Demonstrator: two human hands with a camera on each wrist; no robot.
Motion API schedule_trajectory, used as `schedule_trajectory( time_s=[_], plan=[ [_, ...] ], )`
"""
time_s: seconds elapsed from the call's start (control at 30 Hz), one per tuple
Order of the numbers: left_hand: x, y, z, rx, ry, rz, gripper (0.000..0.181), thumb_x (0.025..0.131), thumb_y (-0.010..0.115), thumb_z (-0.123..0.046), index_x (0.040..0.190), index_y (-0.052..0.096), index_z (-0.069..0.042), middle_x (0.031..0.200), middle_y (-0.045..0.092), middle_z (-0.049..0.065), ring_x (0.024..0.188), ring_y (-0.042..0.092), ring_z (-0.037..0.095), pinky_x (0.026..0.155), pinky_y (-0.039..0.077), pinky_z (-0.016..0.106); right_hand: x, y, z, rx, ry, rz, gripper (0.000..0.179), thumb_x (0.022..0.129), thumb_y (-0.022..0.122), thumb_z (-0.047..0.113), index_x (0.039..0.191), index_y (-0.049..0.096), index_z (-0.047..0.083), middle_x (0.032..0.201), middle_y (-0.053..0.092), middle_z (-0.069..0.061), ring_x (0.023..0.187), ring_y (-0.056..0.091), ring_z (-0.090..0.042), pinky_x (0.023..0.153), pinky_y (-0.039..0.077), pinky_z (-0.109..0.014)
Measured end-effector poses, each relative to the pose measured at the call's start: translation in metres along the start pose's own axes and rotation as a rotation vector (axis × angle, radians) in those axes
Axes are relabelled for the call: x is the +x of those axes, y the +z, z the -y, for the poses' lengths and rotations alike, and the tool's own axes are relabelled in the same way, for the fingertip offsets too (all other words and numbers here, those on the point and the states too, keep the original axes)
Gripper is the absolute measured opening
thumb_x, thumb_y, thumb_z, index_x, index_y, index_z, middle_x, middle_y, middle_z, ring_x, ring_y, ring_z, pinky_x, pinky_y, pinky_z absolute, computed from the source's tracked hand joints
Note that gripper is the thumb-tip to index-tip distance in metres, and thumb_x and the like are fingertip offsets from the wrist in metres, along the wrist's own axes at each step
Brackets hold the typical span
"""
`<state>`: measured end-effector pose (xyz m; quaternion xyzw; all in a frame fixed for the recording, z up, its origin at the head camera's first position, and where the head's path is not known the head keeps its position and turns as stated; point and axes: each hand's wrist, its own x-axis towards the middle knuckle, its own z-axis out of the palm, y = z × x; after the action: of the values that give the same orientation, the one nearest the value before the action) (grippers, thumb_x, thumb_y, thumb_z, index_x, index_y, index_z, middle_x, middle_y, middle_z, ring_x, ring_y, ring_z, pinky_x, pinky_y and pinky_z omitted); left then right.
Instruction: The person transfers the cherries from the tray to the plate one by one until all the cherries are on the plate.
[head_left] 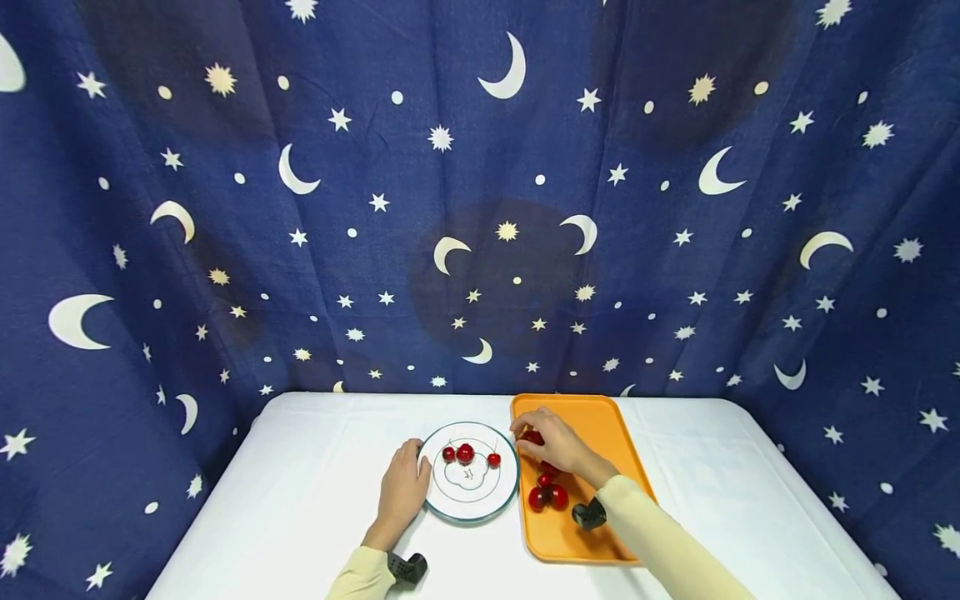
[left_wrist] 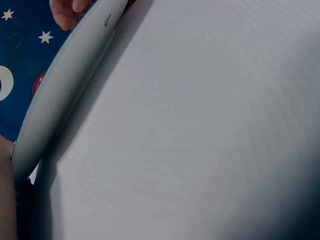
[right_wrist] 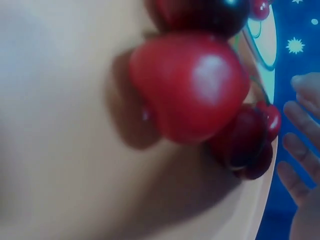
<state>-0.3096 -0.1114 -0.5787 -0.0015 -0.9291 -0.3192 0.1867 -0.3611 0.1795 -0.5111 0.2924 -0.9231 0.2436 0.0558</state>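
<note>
Three cherries (head_left: 465, 454) are lying on the plate (head_left: 467, 508); the left hand (head_left: 402, 489) is touching its left edge, finger grip unclear. Fingers spread, the right hand (head_left: 561, 444) is hovering over dark cherries (head_left: 558, 497) near the tray's (head_left: 581, 408) left edge, apparently selecting, next probably needing a pinch.

And it's two grips in play, one left (head_left: 406, 483), one right (head_left: 555, 442)! Two sleeves (head_left: 667, 533), two black wrist devices (head_left: 589, 514). One bench (head_left: 315, 467), one plate (head_left: 442, 492), and on it, count them, three cherries (head_left: 466, 453)! One orange tray (head_left: 592, 417), carrying at least five cherries; the right grip covers part of that bunch, so no exact total there. Behind, one starry curtain (head_left: 405, 275)!
</note>
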Motion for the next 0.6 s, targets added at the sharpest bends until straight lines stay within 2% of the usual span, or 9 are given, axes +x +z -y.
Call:
schedule_trajectory(
  time_s=[0.13, 0.27, 0.43, 0.6],
  plan=[
    [0.0011, -0.0003, 0.0006, 0.002, -0.003, 0.007, 0.030, 0.100, 0.055, -0.017, 0.125, 0.061, 0.000, 0.121, 0.069, 0.018, 0.117, 0.067, 0.034, 0.101, 0.057, 0.050, -0.0032, -0.0014, -0.0039, -0.008, 0.078, -0.015, 0.028, 0.097, 0.071, 0.026, 0.120, 0.068, 0.010, 0.118, 0.071, -0.007, 0.112, 0.059, -0.026, 0.104, 0.052, -0.049],
    [0.0024, 0.0001, 0.0018, 0.005, -0.009, 0.014, 0.031, 0.100, 0.056, -0.017, 0.125, 0.061, 0.000, 0.122, 0.069, 0.018, 0.117, 0.067, 0.034, 0.101, 0.056, 0.050, -0.0062, -0.0016, -0.0064, -0.042, 0.117, -0.015, 0.033, 0.095, 0.072, 0.031, 0.120, 0.067, 0.010, 0.121, 0.070, -0.008, 0.117, 0.057, -0.028, 0.110, 0.047, -0.054],
    [0.0027, 0.0015, 0.0029, 0.008, -0.009, 0.014, 0.031, 0.100, 0.056, -0.016, 0.126, 0.060, 0.000, 0.123, 0.069, 0.019, 0.118, 0.066, 0.034, 0.102, 0.056, 0.050, -0.0068, 0.0014, -0.0076, -0.115, 0.120, -0.036, 0.030, 0.092, 0.076, 0.029, 0.115, 0.069, 0.011, 0.119, 0.070, -0.008, 0.114, 0.057, -0.028, 0.107, 0.048, -0.053],
    [0.0017, 0.0035, 0.0021, 0.000, -0.007, 0.014, 0.031, 0.100, 0.055, -0.017, 0.125, 0.061, 0.000, 0.122, 0.069, 0.018, 0.118, 0.067, 0.034, 0.101, 0.056, 0.050, -0.0051, 0.0060, -0.0077, -0.178, 0.180, -0.036, 0.028, 0.092, 0.075, 0.029, 0.114, 0.070, 0.011, 0.118, 0.070, -0.008, 0.110, 0.057, -0.027, 0.102, 0.049, -0.049]
  ],
)
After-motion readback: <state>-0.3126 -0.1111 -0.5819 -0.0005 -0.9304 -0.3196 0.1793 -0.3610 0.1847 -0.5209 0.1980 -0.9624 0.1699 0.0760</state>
